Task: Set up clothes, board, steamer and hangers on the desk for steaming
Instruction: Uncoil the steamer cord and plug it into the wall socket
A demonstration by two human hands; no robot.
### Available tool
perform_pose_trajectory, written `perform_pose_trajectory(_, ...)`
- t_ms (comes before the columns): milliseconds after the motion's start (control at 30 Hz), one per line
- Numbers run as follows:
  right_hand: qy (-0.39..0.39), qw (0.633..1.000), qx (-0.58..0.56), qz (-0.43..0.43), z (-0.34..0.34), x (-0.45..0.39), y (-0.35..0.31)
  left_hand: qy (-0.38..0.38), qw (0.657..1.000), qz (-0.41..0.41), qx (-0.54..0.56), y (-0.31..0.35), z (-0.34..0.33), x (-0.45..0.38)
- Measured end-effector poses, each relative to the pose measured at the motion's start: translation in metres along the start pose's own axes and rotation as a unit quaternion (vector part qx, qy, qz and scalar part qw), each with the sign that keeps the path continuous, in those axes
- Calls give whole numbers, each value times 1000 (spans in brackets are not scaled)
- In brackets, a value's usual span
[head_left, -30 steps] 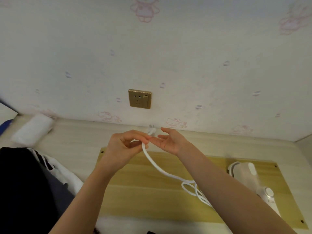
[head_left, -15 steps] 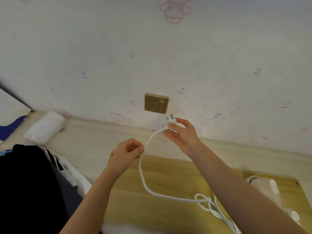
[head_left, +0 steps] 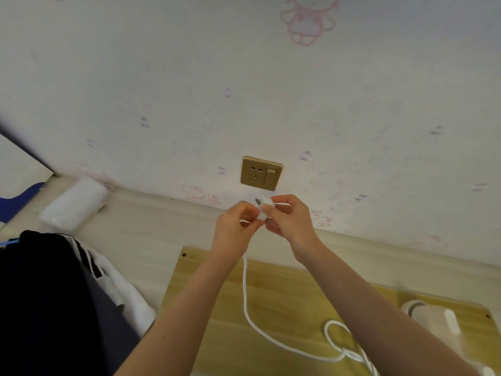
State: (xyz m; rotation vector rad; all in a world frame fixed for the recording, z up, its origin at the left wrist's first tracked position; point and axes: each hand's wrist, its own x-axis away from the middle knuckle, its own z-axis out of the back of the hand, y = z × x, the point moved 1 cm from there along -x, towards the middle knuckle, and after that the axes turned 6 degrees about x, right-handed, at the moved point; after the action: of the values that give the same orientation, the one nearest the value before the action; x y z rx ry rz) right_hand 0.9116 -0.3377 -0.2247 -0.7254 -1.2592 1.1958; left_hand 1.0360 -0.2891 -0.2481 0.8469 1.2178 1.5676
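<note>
My right hand [head_left: 290,221] pinches the white plug [head_left: 263,208] of the steamer's cord, prongs pointing up-left, just below the gold wall socket [head_left: 261,173]. My left hand [head_left: 235,226] grips the white cord [head_left: 245,294] right behind the plug. The cord hangs down and loops across the wooden board [head_left: 287,302] toward the white steamer [head_left: 433,324] lying at the board's right end. Dark and white clothes [head_left: 54,294] are piled on the desk at the left.
A white roll in plastic [head_left: 74,203] lies at the back left of the pale desk [head_left: 151,229] against the wall. A blue object [head_left: 19,199] shows at the far left edge. The patterned wall [head_left: 244,90] stands close behind.
My left hand has risen along the cord to meet my right hand at the plug. Both hands now hold the plug end just under the socket.
</note>
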Motion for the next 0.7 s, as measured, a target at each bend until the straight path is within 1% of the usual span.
perform_pose_trajectory(100,-15,1000,-13,6,1,-4,-2,31,999,-2,24,-3,3,-5)
perform_pose_trajectory(200,10,999,7,30,-6,-11,-4,43,998,11,42,-2,4,-13)
perform_pose_trajectory(467,86,996,33,21,-24,-28,-5,33,996,18,75,-13,6,-38)
perform_pose_trajectory(600,109,989,79,60,-26,-30,-5,17,995,19,95,-18,4,-43)
perform_pose_trajectory(700,123,984,96,89,-27,-30,-3,23,994,12,104,-19,1,-46)
